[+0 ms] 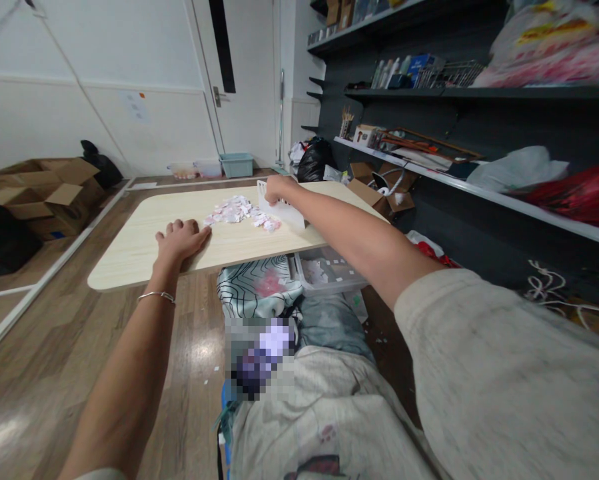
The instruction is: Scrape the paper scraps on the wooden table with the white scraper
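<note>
Plastic bin (332, 287), scraps (316, 272) inside, panel (290, 215) in right hand (280, 190)

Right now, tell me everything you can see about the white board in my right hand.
The white board is a thin, flat, stiff-looking panel, perhaps plastic, with narrow openings near its far end. Your right hand grips it by the upper part near that end, covering some of it. It stands on edge over the table, running from far left to near right, just right of the paper scraps. Whether its lower edge touches the tabletop or scraps is unclear.
</note>
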`<move>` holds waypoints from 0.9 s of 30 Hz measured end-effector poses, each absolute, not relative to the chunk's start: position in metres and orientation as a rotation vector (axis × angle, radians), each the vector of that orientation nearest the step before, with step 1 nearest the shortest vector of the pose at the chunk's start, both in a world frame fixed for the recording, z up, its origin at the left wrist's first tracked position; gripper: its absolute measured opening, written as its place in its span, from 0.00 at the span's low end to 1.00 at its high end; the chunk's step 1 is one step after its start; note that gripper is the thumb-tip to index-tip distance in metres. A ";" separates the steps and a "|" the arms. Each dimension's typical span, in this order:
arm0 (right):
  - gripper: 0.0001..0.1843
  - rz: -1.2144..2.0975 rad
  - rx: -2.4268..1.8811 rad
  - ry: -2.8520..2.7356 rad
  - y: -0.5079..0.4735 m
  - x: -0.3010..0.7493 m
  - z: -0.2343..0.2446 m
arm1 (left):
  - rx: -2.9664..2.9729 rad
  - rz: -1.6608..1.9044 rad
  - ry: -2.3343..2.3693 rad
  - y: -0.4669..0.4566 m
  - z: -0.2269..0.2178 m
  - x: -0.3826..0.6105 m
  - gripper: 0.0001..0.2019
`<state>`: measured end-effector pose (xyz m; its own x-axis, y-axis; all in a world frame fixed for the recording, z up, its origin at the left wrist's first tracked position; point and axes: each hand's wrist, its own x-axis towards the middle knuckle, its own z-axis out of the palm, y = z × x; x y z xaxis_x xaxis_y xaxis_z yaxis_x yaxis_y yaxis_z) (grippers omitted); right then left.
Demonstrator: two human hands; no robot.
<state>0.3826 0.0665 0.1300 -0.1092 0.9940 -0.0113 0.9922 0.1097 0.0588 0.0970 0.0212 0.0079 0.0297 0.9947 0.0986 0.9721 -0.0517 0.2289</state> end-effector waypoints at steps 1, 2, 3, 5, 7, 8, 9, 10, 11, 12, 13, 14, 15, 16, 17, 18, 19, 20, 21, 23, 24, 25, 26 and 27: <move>0.39 0.073 2.120 2.239 0.061 0.378 0.129 | 2.177 0.350 2.094 0.020 0.009 0.098 0.36; 0.41 0.083 2.142 2.215 0.056 0.373 0.128 | 2.173 0.353 2.096 0.019 0.010 0.098 0.36; 0.42 0.089 2.146 2.208 0.052 0.370 0.127 | 2.169 0.360 2.100 0.019 0.011 0.099 0.36; 0.43 0.089 2.093 2.254 0.048 0.368 0.128 | 2.164 0.372 2.106 0.017 0.012 0.100 0.36; 0.44 0.098 2.039 2.271 0.046 0.373 0.131 | 2.159 0.367 2.106 0.016 0.013 0.100 0.36; 0.43 0.102 2.011 2.274 0.046 0.377 0.133 | 2.157 0.362 2.103 0.016 0.013 0.100 0.37; 0.42 0.104 1.983 2.277 0.046 0.382 0.136 | 2.156 0.359 2.100 0.016 0.013 0.100 0.37; 0.41 0.101 1.956 2.282 0.046 0.387 0.138 | 2.156 0.358 2.098 0.015 0.012 0.100 0.36; 0.40 0.095 1.931 2.290 0.045 0.392 0.141 | 2.157 0.359 2.099 0.015 0.012 0.100 0.36; 0.39 0.085 1.914 2.299 0.045 0.395 0.143 | 2.159 0.360 2.103 0.014 0.012 0.100 0.36; 0.39 0.070 1.907 2.309 0.044 0.398 0.145 | 2.162 0.360 2.109 0.014 0.012 0.100 0.35; 0.38 0.054 1.908 2.318 0.043 0.401 0.146 | 2.165 0.357 2.114 0.013 0.012 0.100 0.35; 0.37 0.032 1.913 2.321 0.043 0.403 0.147 | 2.169 0.352 2.117 0.013 0.011 0.100 0.35; 0.36 0.012 1.919 2.317 0.042 0.405 0.148 | 2.172 0.348 2.118 0.013 0.011 0.100 0.35; 0.35 -0.004 1.924 2.310 0.042 0.407 0.148 | 2.175 0.345 2.118 0.013 0.011 0.100 0.35; 0.34 -0.014 1.926 2.303 0.043 0.410 0.149 | 2.177 0.343 2.117 0.013 0.011 0.100 0.35; 0.35 -0.019 1.929 2.297 0.043 0.413 0.149 | 2.179 0.343 2.115 0.014 0.010 0.099 0.34; 0.37 -0.022 1.934 2.291 0.044 0.418 0.149 | 2.181 0.343 2.112 0.014 0.010 0.099 0.34; 0.39 -0.026 1.942 2.286 0.045 0.423 0.149 | 2.183 0.343 2.109 0.015 0.010 0.098 0.34; 0.43 -0.038 1.964 2.270 0.046 0.437 0.148 | 2.185 0.336 2.099 0.016 0.010 0.097 0.35; 0.44 -0.034 1.976 2.261 0.047 0.444 0.147 | 2.185 0.330 2.095 0.017 0.010 0.096 0.35; 0.45 -0.019 1.990 2.255 0.047 0.451 0.146 | 2.183 0.324 2.092 0.017 0.010 0.096 0.35; 0.46 0.004 2.002 2.256 0.048 0.458 0.145 | 2.183 0.324 2.091 0.018 0.010 0.095 0.35; 0.46 0.031 2.003 2.280 0.048 0.465 0.143 | 2.183 0.329 2.092 0.018 0.010 0.095 0.35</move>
